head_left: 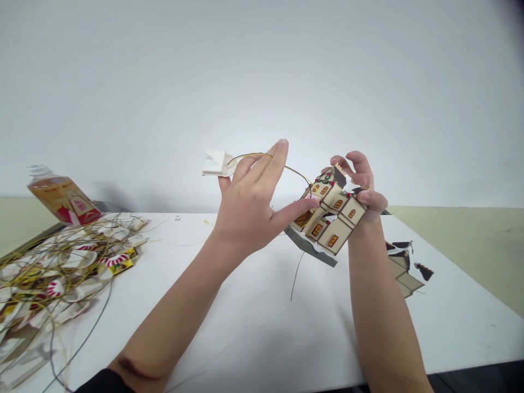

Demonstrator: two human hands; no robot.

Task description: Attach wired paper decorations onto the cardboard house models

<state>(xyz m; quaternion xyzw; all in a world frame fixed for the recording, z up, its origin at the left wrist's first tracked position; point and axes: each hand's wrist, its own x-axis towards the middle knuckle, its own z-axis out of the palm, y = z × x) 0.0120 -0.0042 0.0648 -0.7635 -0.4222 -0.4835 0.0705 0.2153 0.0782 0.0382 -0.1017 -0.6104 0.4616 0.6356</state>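
A small model house (333, 218) with cream walls, orange windows and a grey base hangs tilted above the table. My right hand (366, 185) is closed on its right side and roof, some fingers hidden behind it. My left hand (256, 204) has its thumb against the house front, while the other fingers point up. Beyond those fingers, a white block (214, 162) is held up at the little-finger side. A thin black-and-yellow wire (254, 154) runs from the block over the fingers to the house. Another dark wire (297, 275) dangles beneath the base.
At left lies a tangled heap of wires and white pieces (73, 267), some with red-striped round parts. Behind it a bottle of orange drink (61, 195) leans. Another model house (405, 270) rests on the white table (262, 338) beyond my right forearm. A pale wall stands behind.
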